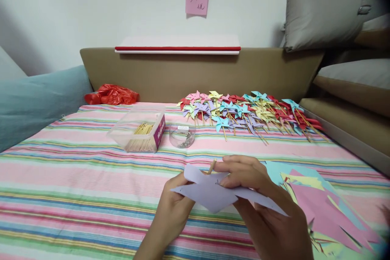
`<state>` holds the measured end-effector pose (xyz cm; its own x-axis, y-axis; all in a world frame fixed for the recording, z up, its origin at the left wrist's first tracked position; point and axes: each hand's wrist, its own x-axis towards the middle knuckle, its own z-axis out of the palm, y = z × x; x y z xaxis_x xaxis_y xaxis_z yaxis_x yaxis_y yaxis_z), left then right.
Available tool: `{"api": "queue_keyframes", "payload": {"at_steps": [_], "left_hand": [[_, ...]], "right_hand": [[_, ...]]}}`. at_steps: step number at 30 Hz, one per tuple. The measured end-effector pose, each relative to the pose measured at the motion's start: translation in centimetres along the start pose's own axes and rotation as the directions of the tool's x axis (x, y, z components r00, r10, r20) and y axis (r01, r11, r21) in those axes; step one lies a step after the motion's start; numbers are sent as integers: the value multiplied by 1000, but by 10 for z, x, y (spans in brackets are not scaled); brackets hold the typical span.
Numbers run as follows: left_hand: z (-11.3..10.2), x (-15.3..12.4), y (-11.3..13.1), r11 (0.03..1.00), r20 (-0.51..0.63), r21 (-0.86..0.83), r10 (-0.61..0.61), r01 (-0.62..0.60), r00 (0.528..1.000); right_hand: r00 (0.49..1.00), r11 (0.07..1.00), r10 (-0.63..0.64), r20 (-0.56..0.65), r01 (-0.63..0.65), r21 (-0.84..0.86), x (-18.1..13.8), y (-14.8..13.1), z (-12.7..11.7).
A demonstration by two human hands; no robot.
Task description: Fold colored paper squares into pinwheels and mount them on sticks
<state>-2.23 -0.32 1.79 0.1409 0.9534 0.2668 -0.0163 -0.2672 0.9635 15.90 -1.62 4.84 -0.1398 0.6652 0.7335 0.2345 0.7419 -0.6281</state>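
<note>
A lavender paper pinwheel is held between my two hands, above the striped cloth. The tip of a thin wooden stick sticks up just behind its paper. My left hand is closed at the pinwheel's left side, its fingertips mostly hidden behind the paper. From the right, my right hand presses fingers onto the paper near its middle, with the thumb side underneath. One paper blade extends below the right hand's fingers. Whether the stick is fixed to the paper cannot be made out.
Many coloured pinwheels lie at the back right. A clear box of wooden sticks and a round container of small metal pins stand ahead. Cut paper sheets lie at right; a red plastic bag is at back left.
</note>
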Motion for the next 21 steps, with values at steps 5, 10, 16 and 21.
{"api": "queue_keyframes", "payload": {"at_steps": [5,10,16,21], "left_hand": [[-1,-2,0,1000,13,22,-21,20,1000],[-1,-3,3,1000,76,20,-25,24,997],[-1,-3,5,999,128,9,-42,41,991],[0,-3,8,999,162,8,-38,37,986]], "right_hand": [[999,999,40,12,-41,35,1,0,3],[998,995,59,-2,-59,75,1,0,5],[997,996,70,-22,-68,64,1,-3,4],[996,995,81,-28,-79,67,1,-3,3]]}}
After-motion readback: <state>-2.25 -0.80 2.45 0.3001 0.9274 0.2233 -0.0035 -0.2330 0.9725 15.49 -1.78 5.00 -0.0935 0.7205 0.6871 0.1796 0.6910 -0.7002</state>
